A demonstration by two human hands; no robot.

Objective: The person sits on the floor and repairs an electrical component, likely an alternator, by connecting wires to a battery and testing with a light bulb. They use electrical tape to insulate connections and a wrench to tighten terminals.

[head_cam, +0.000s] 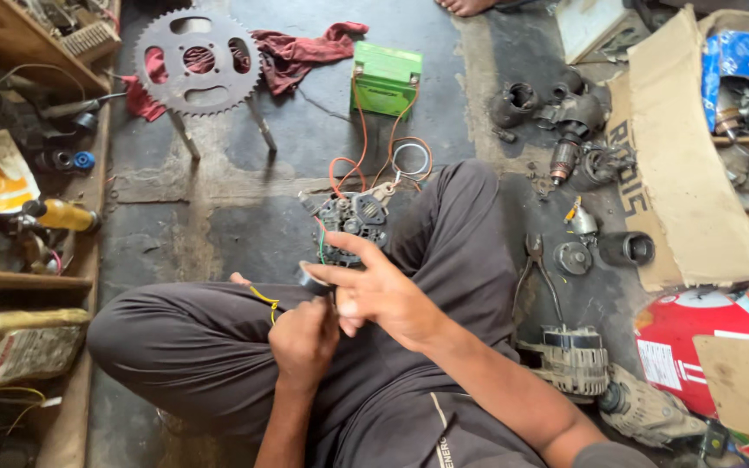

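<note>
**Hands at work over crossed legs**

The left hand (303, 340) is fisted around a yellow wire (263, 299). The right hand (376, 290) pinches a roll of black tape (313, 279) above the lap; the alternator part (350, 224) rests beyond, against the knee.

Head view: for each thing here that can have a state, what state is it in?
Left hand: closed around a yellow wire.
Right hand: fingers spread, pinching a black tape roll.
Alternator part: resting on the knee, wires attached.
Green battery: upright on the floor, orange wires leading from it.
Pliers: lying on the floor, untouched.
Sprocket: lying flat.
</note>
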